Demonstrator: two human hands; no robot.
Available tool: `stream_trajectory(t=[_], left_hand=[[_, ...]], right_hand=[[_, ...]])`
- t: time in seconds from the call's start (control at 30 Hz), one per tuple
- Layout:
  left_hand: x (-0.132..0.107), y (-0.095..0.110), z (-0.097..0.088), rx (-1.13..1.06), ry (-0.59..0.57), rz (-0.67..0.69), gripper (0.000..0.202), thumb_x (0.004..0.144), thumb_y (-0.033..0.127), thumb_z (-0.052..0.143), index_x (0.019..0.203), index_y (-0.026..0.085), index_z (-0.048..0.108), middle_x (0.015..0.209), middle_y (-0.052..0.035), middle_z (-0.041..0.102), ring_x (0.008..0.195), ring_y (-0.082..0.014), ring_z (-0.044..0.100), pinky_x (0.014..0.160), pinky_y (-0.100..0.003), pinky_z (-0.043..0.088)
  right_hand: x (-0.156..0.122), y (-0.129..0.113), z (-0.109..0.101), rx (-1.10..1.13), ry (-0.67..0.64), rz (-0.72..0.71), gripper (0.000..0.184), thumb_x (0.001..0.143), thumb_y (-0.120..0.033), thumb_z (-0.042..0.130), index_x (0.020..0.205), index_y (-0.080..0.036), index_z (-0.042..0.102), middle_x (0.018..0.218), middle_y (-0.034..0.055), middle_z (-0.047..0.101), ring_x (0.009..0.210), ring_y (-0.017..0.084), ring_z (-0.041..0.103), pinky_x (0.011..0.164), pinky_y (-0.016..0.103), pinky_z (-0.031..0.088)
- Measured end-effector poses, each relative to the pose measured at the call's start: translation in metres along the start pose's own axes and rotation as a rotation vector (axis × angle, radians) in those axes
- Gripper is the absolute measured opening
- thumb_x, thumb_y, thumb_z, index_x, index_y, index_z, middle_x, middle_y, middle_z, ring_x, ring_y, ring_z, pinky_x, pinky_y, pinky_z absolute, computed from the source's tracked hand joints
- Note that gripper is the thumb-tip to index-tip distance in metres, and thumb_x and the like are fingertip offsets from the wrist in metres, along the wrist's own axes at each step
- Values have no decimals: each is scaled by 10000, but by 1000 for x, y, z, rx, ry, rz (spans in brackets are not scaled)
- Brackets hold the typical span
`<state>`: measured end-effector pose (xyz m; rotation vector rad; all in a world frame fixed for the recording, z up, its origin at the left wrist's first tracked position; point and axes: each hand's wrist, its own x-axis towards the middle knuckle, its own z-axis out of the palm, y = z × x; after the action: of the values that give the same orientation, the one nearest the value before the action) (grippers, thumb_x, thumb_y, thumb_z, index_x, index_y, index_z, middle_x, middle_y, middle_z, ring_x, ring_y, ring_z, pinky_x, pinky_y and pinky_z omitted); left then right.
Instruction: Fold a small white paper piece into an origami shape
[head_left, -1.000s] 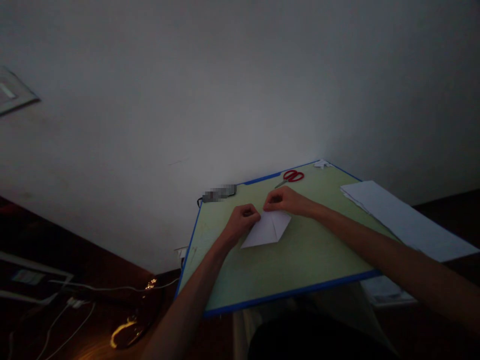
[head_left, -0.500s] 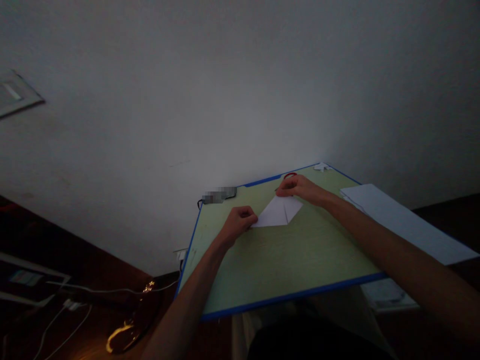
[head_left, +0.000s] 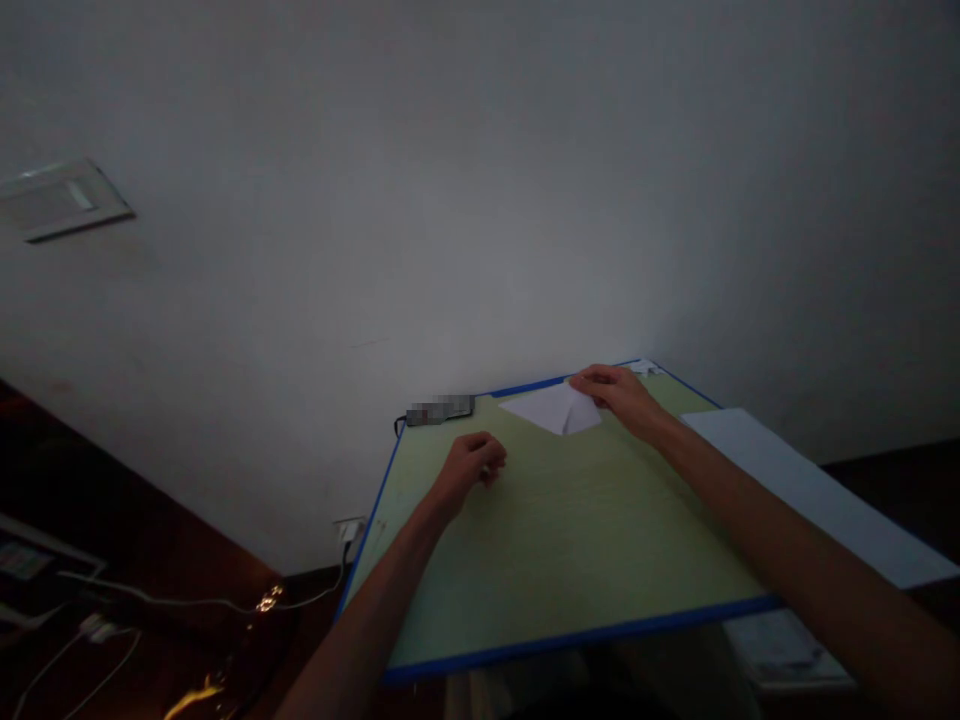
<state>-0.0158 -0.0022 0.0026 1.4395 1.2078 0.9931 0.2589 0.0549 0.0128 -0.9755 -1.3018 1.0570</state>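
A folded white paper point(head_left: 541, 405) with a crease down its right part is pinched at its upper corner by my right hand point(head_left: 613, 395). It hangs just above or rests on the far part of the green, blue-edged table point(head_left: 585, 540); I cannot tell which. My left hand point(head_left: 474, 465) is over the left middle of the table, apart from the paper. Its fingers are curled together, with nothing visible in them.
White sheets point(head_left: 799, 495) lie along the table's right side. Paper scraps point(head_left: 646, 367) sit in the far right corner, and a dark blurred-out object point(head_left: 441, 410) in the far left one. A wall stands behind. Left of the table are a plug point(head_left: 349, 530) and white cables point(head_left: 202, 602).
My left hand has let go of the paper's left corner. My right hand has drawn the paper away from it, and the paper has turned. The view has tilted a little upward.
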Motion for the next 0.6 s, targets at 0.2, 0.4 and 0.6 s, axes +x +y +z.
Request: stream_trajectory(t=[0.2, 0.4, 0.6], left_hand=[[3, -8, 24, -316, 43, 131, 533, 765, 575, 770, 1067, 139, 726, 1104, -154, 717, 912, -235, 681, 705, -328, 563], [10, -11, 16, -450, 321, 149, 477, 605, 439, 919, 892, 109, 731, 811, -74, 720, 705, -157, 640, 641, -262, 495], [7, -6, 15, -254, 353, 226, 363, 659, 415, 883, 825, 116, 762, 720, -37, 701, 633, -131, 600, 583, -235, 442]], right_hand=[[-20, 14, 48, 66, -128, -34, 431, 688, -558, 819, 822, -174, 676, 662, 1, 651, 584, 123, 568, 554, 261, 439], [-30, 18, 58, -73, -229, -127, 294, 752, -454, 763, 797, -170, 701, 706, 17, 679, 640, 140, 593, 608, 280, 459], [-33, 17, 58, -197, -264, -174, 245, 788, -398, 731, 886, -175, 751, 857, 63, 758, 786, 193, 674, 707, 314, 495]])
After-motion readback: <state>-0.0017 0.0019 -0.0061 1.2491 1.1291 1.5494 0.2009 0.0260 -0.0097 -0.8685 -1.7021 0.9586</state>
